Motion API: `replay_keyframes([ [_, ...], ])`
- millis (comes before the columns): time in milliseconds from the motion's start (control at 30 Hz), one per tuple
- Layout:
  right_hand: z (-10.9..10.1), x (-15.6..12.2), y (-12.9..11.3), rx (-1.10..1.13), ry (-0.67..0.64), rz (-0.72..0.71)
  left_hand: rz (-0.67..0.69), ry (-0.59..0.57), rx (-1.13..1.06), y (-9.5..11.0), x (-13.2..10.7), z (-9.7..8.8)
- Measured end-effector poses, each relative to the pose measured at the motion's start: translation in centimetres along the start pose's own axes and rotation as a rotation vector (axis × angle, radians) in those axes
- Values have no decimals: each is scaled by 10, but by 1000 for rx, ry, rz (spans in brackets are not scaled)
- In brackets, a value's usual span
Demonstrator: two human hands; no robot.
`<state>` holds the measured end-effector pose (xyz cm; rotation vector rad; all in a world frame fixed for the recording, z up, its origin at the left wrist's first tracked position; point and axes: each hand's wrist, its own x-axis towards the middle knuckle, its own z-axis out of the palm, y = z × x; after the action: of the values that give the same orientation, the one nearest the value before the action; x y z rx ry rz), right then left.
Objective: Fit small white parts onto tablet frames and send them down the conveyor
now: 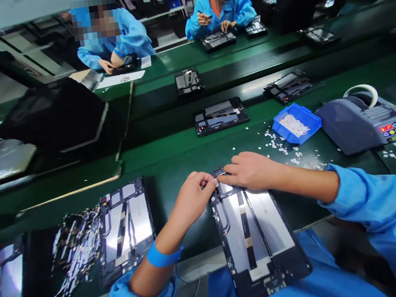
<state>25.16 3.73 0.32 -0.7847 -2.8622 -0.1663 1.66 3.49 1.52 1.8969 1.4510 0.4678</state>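
Observation:
An opened tablet [234, 222] with bare inner parts, flat cables and silvery panels lies in front of me, its lower end over the bench edge above my lap. At its top left corner my left hand [193, 196] is closed in a pinch; whatever is between thumb and fingertips is too small to make out. My right hand [250, 170] rests across the tablet's top edge, fingers reaching left with the index stretched toward the left fingertips; its thumb is hidden. A blue band [163, 255] circles my left wrist.
To the left lie a second opened tablet [134, 216] and a heap of thin strips [78, 254]. A blue tray [305, 136] of small white pieces and a grey tape dispenser [349, 122] stand right. Further tablets [221, 115] lie beyond. Co-workers [217, 10] sit opposite.

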Motion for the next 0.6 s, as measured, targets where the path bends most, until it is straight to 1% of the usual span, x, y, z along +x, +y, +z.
replay_keyframes([
  [233, 0, 0, 0, 14, -3, 3, 51, 61, 95, 2, -5, 5],
  [400, 0, 0, -1, 17, -12, 9, 39, 145, 124, 4, -12, 15],
  [467, -1, 0, -1, 7, -11, 7, 8, 177, 81, 3, -14, 19],
  [600, 0, -1, -2, -9, -13, 0, -131, 236, -96, -5, -11, 28],
])
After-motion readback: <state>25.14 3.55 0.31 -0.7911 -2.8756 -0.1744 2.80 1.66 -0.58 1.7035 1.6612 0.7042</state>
